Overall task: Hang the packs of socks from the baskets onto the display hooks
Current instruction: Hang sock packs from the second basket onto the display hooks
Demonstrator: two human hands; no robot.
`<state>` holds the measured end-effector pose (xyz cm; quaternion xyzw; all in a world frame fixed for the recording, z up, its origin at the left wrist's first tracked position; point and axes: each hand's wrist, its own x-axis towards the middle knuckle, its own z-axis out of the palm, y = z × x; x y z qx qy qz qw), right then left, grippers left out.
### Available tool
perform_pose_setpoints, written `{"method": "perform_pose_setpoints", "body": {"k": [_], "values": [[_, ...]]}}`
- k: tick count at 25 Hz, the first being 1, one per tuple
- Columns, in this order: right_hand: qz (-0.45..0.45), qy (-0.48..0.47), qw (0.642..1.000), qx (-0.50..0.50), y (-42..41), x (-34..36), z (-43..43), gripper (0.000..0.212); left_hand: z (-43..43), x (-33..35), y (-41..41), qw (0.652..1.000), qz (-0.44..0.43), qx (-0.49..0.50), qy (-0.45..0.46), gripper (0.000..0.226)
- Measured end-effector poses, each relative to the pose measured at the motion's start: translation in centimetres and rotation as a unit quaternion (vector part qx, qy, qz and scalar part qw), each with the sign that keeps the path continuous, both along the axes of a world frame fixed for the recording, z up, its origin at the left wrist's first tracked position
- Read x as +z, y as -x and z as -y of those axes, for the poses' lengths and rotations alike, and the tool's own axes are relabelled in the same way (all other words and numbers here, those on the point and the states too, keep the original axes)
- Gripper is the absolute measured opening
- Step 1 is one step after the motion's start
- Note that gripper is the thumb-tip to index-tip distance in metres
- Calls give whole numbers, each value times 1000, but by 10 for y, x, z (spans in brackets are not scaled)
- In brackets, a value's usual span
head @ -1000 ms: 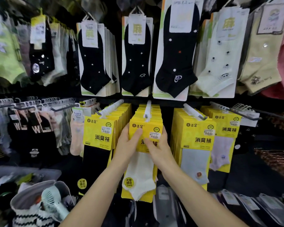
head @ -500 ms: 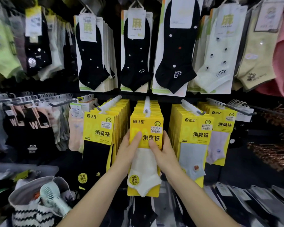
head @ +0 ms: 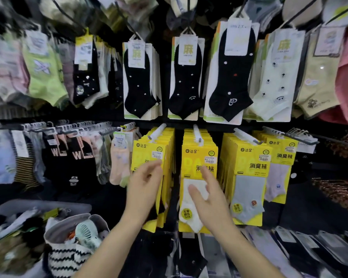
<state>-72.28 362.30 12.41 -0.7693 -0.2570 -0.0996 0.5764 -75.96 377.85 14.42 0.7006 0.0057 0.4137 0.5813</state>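
The front pack of white socks point(head: 197, 155), in a yellow card, hangs on the middle hook point(head: 196, 133) of the lower row, at the head of a stack of the same packs. The right hand point(head: 209, 195) lies in front of it with its fingers point(head: 206, 173) straight and spread, gripping nothing. The fingertips reach up over the printed card and the thumb crosses the white sock, though whether the hand actually touches the pack cannot be told. The left hand point(head: 144, 187) is just to the left, loose and empty. Its blurred fingers point(head: 155, 165) are in front of the neighbouring stack of yellow packs point(head: 149, 149), apart from the white-sock pack. To the right hangs another yellow stack with grey socks point(head: 249, 167). At lower left stands a grey basket point(head: 28, 205) of mixed socks, and beside it a striped bag point(head: 68, 255) with a small fan point(head: 86, 233) inside.
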Motion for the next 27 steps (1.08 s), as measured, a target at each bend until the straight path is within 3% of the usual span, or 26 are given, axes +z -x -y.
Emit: {"method": "perform_pose_setpoints", "body": {"k": [4, 8, 10, 18, 21, 23, 24, 27], "values": [[-101, 53, 991, 64, -5, 10, -56, 72, -47, 4, -16, 999, 24, 47, 2, 17], [-199, 45, 977, 66, -22, 0, -88, 78, -59, -37, -33, 996, -83, -19, 39, 33], [-200, 43, 976, 73, -22, -9, -96, 75, -57, -53, -36, 990, -124, -35, 56, 35], [-178, -13, 983, 50, -27, -9, -108, 79, -60, -48, -37, 982, -145, -33, 116, 30], [-189, -112, 975, 25, -43, 16, -111, 71, -68, 1, -48, 978, -87, -44, 182, 39], [-232, -194, 952, 51, -61, 38, -112, 62, -73, 33, -56, 979, -32, -71, 191, 52], [-260, -218, 939, 62, -68, 48, -113, 57, -75, 41, -62, 978, -15, -72, 197, 48], [-319, -193, 926, 64, -78, 60, -120, 58, -72, 50, -71, 972, -24, -111, 207, 34]]}}
